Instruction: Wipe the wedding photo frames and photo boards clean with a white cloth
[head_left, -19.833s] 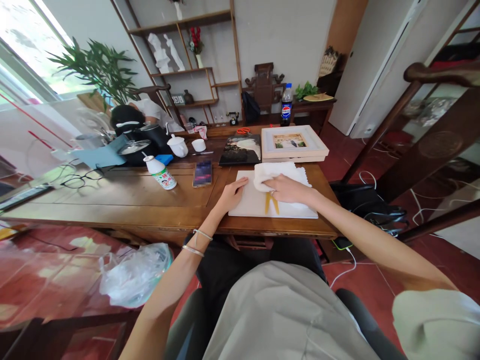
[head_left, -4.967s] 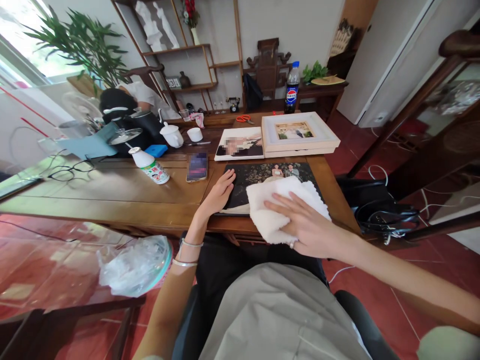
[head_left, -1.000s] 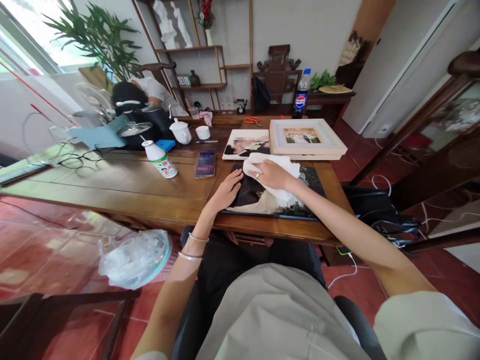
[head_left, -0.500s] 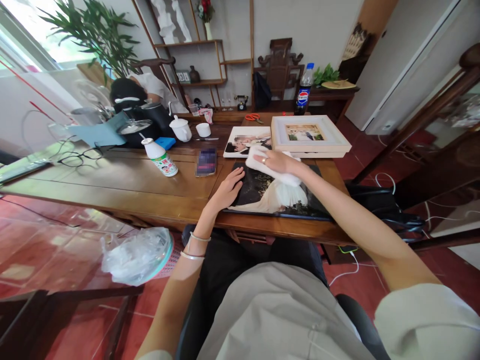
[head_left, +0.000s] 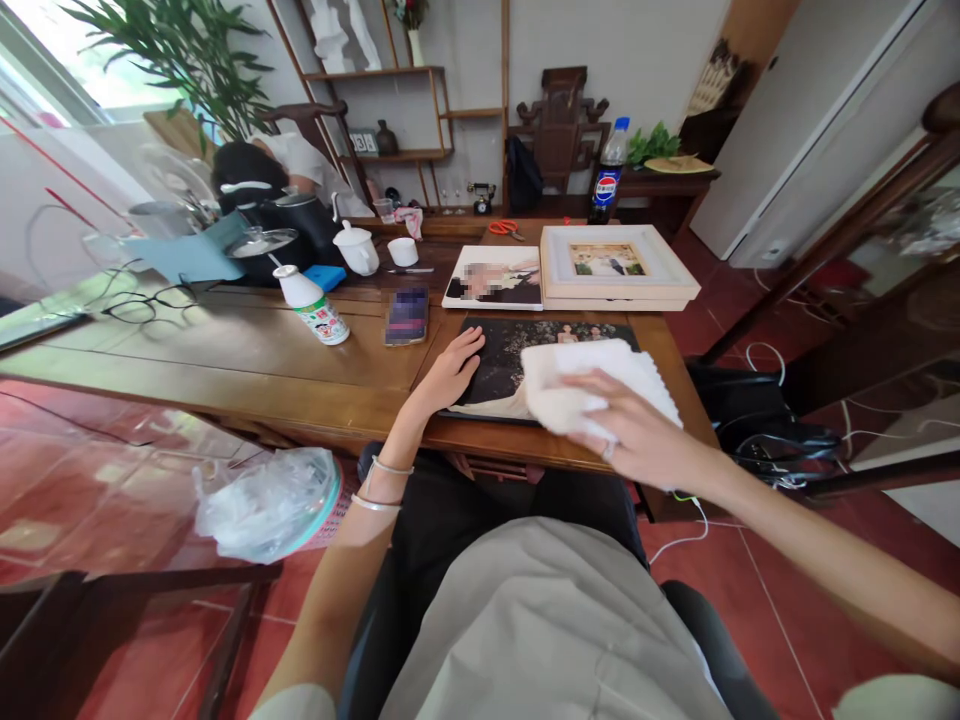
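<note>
A dark wedding photo panel [head_left: 495, 370] lies flat at the front edge of the wooden table. My left hand [head_left: 448, 370] rests on its left edge, fingers stretched out and holding nothing. In my right hand [head_left: 622, 425] is a bunched white cloth [head_left: 622, 370], gripped over the right part of the panel and hiding much of the picture. Just behind the panel are a smaller photo panel [head_left: 495, 278] and, at its right, a cream box frame [head_left: 622, 290] with a picture inside.
A phone [head_left: 406, 316], a white drink bottle [head_left: 311, 305], a teapot [head_left: 355, 248] and a cup [head_left: 403, 252] stand left of the panels. Orange-handled pliers [head_left: 504, 228] and a cola bottle [head_left: 606, 172] are behind. A bag-lined basket [head_left: 270, 505] sits on the floor. A person leans at the far left.
My right hand has pulled the cloth from the panel's upper middle toward its lower right, uncovering figures near the top. My left hand stays at the left edge.
</note>
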